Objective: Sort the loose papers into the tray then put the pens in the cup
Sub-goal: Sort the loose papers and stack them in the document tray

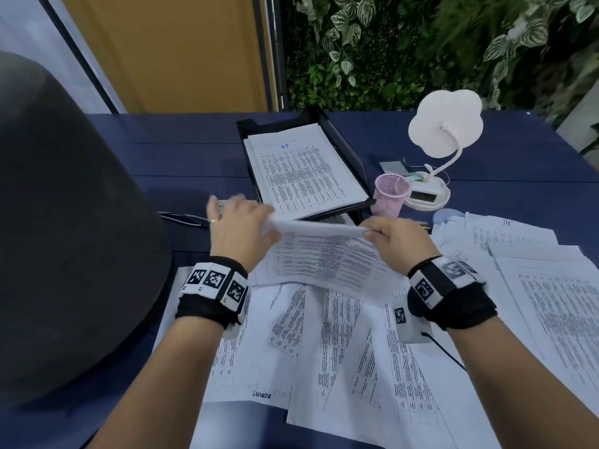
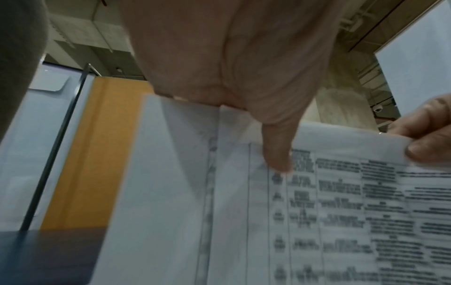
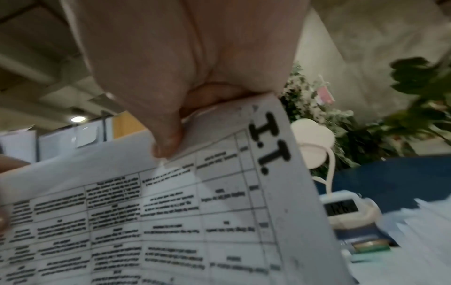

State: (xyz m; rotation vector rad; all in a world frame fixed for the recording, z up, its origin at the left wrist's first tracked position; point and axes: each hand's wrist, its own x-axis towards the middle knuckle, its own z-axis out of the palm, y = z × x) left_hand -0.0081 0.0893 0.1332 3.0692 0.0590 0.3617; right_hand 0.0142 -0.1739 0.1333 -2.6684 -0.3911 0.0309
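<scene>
Printed sheet pinched at its top edge by left hand and right hand, tray just beyond, loose papers beneath.

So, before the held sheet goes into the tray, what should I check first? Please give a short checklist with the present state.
1. Left hand grip on the printed sheet: pinching its left top edge, ok.
2. Right hand grip: thumb and fingers pinch the right top edge, ok.
3. Sheet lifted off the loose papers: ok.
4. Black tray open, with a flat stack inside: ok.
5. Pink mesh cup stands right of the tray, near the path: ok.
6. Only one sheet held: cannot tell.
</scene>
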